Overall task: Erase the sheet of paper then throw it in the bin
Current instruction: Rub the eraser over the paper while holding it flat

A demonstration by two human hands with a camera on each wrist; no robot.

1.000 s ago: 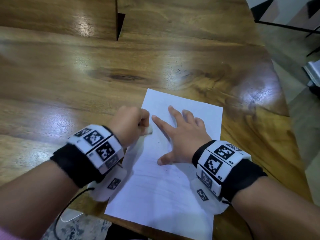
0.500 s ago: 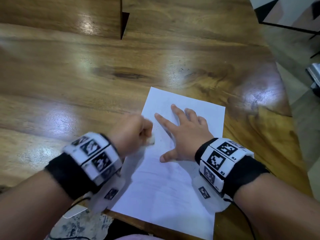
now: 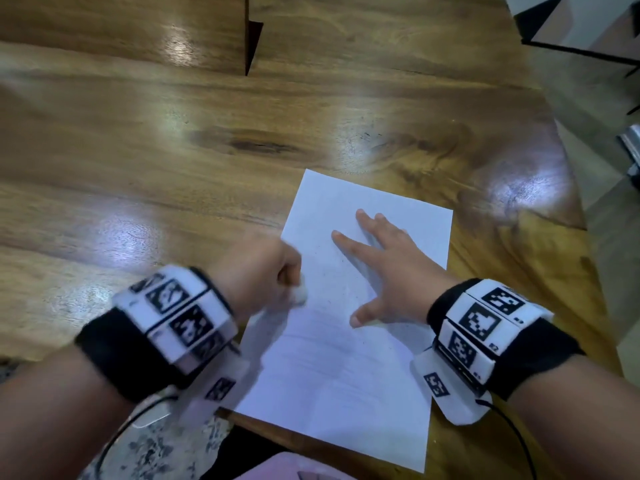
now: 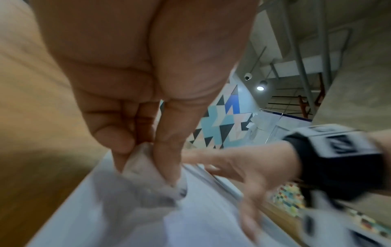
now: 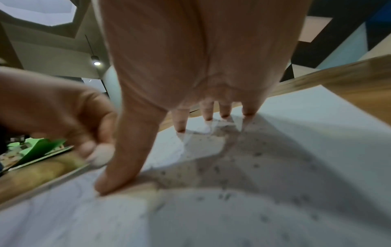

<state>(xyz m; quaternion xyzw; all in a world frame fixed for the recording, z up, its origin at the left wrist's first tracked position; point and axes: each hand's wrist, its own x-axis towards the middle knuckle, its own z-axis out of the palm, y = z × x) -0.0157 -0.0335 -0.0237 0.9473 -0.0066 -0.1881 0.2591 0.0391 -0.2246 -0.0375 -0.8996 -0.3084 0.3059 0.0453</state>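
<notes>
A white sheet of paper [image 3: 346, 358] lies on the wooden table [image 3: 173, 150], its near edge over the table's front edge. Dark eraser crumbs are scattered on the paper [image 5: 264, 183]. My left hand [image 3: 263, 271] pinches a small white eraser [image 3: 300, 295] and holds it against the sheet's left part; the eraser [image 4: 143, 168] shows between thumb and finger in the left wrist view, and again as a blurred eraser [image 5: 101, 158] in the right wrist view. My right hand [image 3: 384, 271] lies flat on the paper with fingers spread, pressing it down. No bin is in view.
The table runs far to the left and back, with a dark notch [image 3: 252, 43] in its far part. Its right edge [image 3: 581, 216] curves close to the paper, with floor beyond. A patterned floor [image 3: 156, 448] shows below the front edge.
My left hand with the eraser has slid toward me along the sheet's left side and is blurred with motion. The right hand keeps pressing the paper in the same place.
</notes>
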